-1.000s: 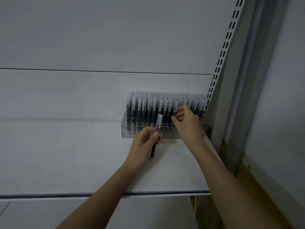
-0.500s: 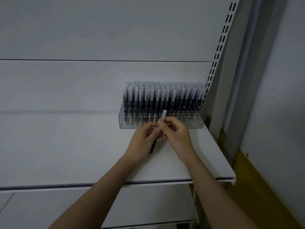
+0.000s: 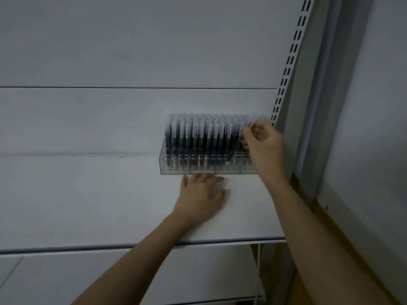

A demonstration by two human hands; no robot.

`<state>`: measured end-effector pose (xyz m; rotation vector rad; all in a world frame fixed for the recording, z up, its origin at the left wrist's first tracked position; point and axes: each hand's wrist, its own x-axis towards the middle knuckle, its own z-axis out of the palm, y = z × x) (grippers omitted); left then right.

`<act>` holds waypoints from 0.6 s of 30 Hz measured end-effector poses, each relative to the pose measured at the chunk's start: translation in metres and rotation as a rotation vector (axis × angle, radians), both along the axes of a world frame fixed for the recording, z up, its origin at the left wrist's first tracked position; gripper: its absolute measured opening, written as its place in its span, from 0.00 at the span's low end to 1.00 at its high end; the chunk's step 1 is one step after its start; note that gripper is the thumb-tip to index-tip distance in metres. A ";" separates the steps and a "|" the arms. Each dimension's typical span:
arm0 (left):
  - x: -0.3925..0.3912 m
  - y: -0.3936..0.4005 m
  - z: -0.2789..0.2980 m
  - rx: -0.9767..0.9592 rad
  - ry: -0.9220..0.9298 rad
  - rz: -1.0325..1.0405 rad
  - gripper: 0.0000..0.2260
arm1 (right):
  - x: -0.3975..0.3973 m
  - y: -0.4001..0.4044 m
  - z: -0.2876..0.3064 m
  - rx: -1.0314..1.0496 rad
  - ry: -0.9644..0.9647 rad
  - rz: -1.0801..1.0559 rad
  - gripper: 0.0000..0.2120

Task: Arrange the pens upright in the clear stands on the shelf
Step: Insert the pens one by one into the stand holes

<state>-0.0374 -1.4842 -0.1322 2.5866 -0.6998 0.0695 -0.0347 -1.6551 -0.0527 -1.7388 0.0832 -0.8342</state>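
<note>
- White metal shelf [image 3: 88, 205] carries everything; its front lip is near the wrists, and broad bare surface lies left of the stands, so the arms have open room on that side.
- Clear stands [image 3: 189, 169] sit at the shelf's right rear, close to the slotted upright [image 3: 286, 69], which cramps the right side.
- Packed pens [image 3: 198, 137] stand upright, caps close together; a careless push could tilt neighbours or shove the stands back.
- Right hand [image 3: 263, 142] pinches a slanted pen [image 3: 234, 150] by its cap end, its dark barrel angled down-left into the rows; it could jam or land crooked.
- Left hand [image 3: 201, 192] lies flat, fingers straight, holding nothing, fingertips at the stands' front wall, likely bracing them.
</note>
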 end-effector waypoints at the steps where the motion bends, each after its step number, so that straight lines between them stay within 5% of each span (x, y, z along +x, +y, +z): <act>1: -0.001 -0.001 -0.001 0.058 -0.004 -0.004 0.22 | 0.004 -0.002 0.006 -0.031 -0.021 -0.017 0.01; 18: -0.004 -0.008 0.001 0.209 -0.033 -0.013 0.24 | 0.039 -0.011 -0.013 -0.436 0.219 -0.074 0.05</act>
